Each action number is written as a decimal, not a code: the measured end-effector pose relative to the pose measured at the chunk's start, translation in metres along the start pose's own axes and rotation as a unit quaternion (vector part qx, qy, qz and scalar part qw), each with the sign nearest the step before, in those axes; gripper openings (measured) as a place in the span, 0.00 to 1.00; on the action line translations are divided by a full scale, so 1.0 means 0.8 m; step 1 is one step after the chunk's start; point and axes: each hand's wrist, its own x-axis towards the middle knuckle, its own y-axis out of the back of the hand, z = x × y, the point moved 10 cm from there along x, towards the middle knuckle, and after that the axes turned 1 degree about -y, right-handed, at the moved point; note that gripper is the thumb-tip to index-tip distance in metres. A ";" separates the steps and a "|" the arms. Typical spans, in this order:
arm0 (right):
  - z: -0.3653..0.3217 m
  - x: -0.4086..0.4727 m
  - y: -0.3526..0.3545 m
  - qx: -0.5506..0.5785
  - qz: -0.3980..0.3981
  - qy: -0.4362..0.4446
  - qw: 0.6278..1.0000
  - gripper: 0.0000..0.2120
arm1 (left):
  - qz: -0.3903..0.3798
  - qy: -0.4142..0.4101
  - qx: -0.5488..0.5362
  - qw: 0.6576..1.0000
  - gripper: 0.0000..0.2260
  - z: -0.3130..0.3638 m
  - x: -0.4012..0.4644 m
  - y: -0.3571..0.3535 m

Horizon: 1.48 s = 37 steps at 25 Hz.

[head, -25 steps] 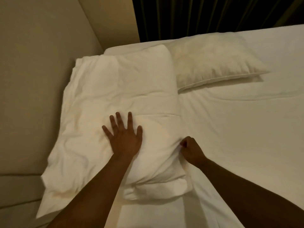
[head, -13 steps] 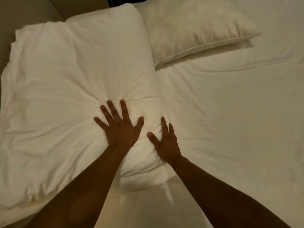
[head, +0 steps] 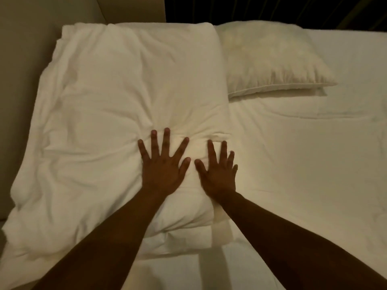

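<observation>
A folded white duvet point(head: 109, 105) lies bunched on the left side of the bed. My left hand point(head: 163, 166) presses flat on its near right part, fingers spread. Beside it, my right hand point(head: 218, 170) also lies flat with straight fingers on the duvet's right edge. The fabric dimples and creases around both palms. A folded lower layer of the duvet shows under my forearms near the front.
A bare white pillow point(head: 270, 59) lies at the head of the bed, right of the duvet. The white bed sheet point(head: 314, 164) stretches to the right. A beige padded wall point(head: 23, 59) borders the left; dark curtains point(head: 272, 9) hang behind.
My right hand went from a closed grip at the duvet's edge to lying flat on it, then slid further onto it. The left hand kept pressing. The view shifted.
</observation>
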 end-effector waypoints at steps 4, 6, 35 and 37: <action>0.007 0.014 0.003 -0.012 0.010 -0.008 1.000 0.35 | -0.019 0.013 -0.024 0.999 0.28 0.004 0.000 -0.007; 0.003 0.031 0.013 -0.004 0.018 0.002 1.000 0.35 | -0.030 0.019 -0.026 0.999 0.28 0.000 0.004 -0.003; 0.252 0.473 0.247 0.715 0.058 -0.164 0.678 0.06 | -0.285 -0.056 0.128 0.948 0.10 0.279 0.492 -0.151; 0.270 0.469 0.290 0.739 0.111 -0.154 0.646 0.04 | -0.268 -0.105 0.079 0.954 0.11 0.320 0.487 -0.126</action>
